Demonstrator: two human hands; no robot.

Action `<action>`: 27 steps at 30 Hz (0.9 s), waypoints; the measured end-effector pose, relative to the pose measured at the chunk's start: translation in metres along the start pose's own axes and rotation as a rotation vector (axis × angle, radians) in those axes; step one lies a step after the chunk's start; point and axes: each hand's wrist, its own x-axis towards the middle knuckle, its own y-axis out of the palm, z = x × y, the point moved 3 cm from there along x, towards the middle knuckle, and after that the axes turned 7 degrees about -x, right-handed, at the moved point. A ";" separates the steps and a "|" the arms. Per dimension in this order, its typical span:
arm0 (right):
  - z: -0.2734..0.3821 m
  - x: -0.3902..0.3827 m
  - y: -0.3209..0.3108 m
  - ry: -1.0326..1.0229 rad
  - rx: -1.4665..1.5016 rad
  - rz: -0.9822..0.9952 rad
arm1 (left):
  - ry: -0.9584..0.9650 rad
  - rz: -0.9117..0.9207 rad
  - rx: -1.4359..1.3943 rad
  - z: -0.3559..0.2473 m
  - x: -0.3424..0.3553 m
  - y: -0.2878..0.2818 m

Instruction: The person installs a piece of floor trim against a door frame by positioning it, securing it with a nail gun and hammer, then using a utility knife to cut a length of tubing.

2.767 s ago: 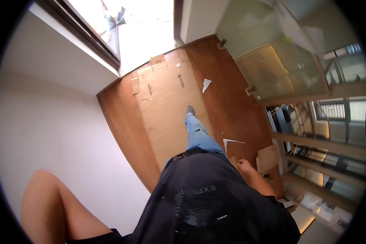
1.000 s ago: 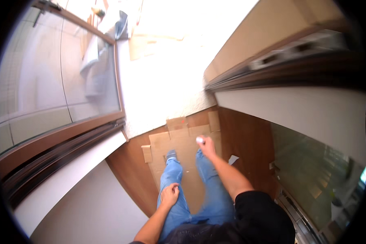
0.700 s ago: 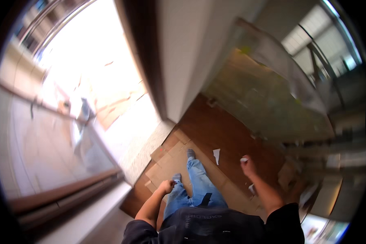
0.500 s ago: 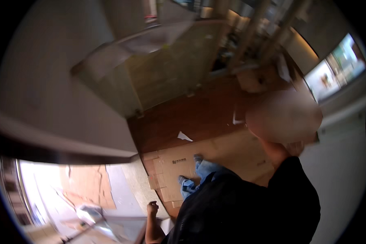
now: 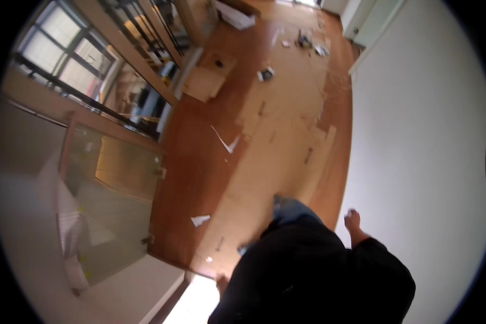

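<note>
My right hand (image 5: 352, 220) hangs out to my right, close to the white wall (image 5: 416, 146). Its fingers are curled, and a small pale spot shows at them, too small to name. Low on my left side, my left hand (image 5: 221, 283) is partly covered by my dark top (image 5: 308, 270); its fingers are too blurred to read. Beneath me, brown cardboard sheeting (image 5: 275, 162) runs along a reddish wooden floor (image 5: 189, 189).
Glass panels (image 5: 113, 173) in a wooden frame stand on the left. White scraps (image 5: 200, 220) and a cardboard piece (image 5: 205, 81) lie on the floor. Farther ahead are a dark small item (image 5: 265, 74) and a cluster of small things (image 5: 304, 41) with loose cords. A door (image 5: 364, 24) stands far right.
My view has swung to the right, along the cardboard-covered passage. My right arm, raised before a blurred patch earlier, is now lower beside the wall. My left hand sits closer to my body.
</note>
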 end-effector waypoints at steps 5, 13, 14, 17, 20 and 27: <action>0.087 0.161 -0.089 -0.042 0.207 -0.134 | 0.163 -0.019 -0.334 -0.265 0.111 0.038; 0.304 0.377 -0.178 -0.186 0.677 -0.130 | 0.324 0.135 -0.359 -0.537 0.275 0.045; 0.314 0.381 -0.180 -0.166 0.682 -0.127 | 0.287 0.162 -0.279 -0.548 0.300 0.047; 0.357 0.422 -0.192 -0.132 0.785 -0.153 | 0.205 0.232 0.115 -0.563 0.375 0.031; 0.312 0.431 -0.201 0.098 0.681 -0.100 | 0.340 0.411 0.469 -0.683 0.434 0.046; 0.238 0.491 -0.155 0.469 0.385 -0.233 | 0.263 0.458 -0.068 -1.095 0.565 0.073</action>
